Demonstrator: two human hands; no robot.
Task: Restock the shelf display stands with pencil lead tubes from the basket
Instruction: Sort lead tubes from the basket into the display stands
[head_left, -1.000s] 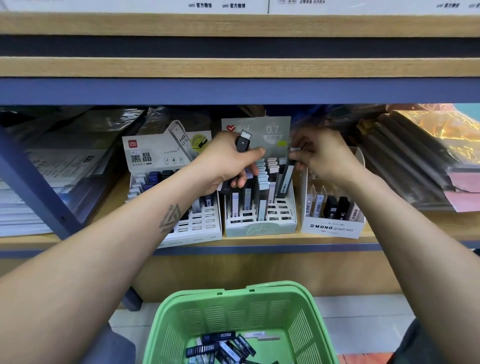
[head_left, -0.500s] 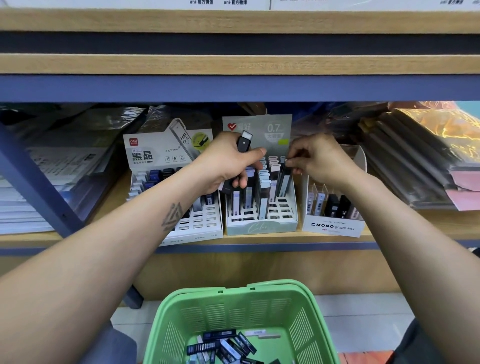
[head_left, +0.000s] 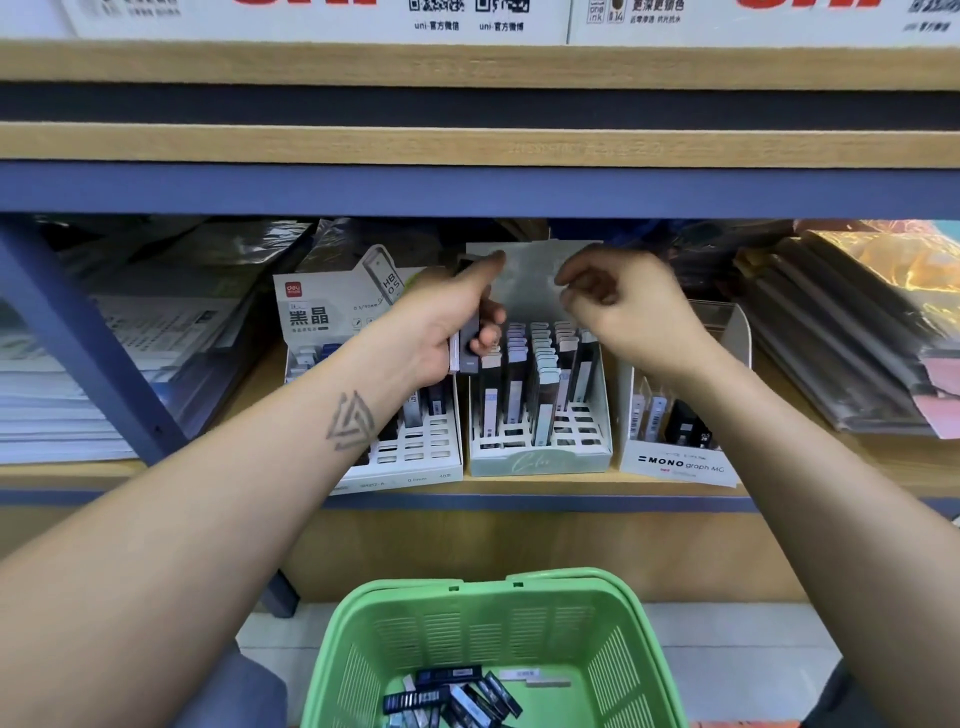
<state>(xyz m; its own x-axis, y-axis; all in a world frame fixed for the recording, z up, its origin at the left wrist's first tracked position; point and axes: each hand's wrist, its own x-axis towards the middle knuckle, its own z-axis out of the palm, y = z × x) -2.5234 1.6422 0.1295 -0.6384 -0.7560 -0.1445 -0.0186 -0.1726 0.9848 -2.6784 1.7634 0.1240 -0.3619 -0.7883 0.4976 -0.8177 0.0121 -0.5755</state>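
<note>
My left hand (head_left: 441, 322) grips a few dark pencil lead tubes (head_left: 469, 343) upright in front of the pale green middle display stand (head_left: 540, 462), which holds rows of tubes. My right hand (head_left: 628, 312) hovers above the right side of that stand, fingers loosely curled with a gap at the thumb and nothing in them. A white stand (head_left: 415, 467) sits to the left and a MONO stand (head_left: 680, 465) to the right. Below, the green basket (head_left: 488, 592) holds several more lead tubes (head_left: 452, 696).
The stands sit on a wooden shelf (head_left: 519, 488) with a blue front edge. Stacked paper (head_left: 62, 395) lies at the left behind a blue upright post (head_left: 88, 332). Wrapped dark folders (head_left: 841, 338) lie at the right. Another shelf board (head_left: 467, 145) hangs close overhead.
My right hand let go of the tube it was pushing into the middle stand and rose clear, now empty. My left hand shifted slightly upward with its tubes.
</note>
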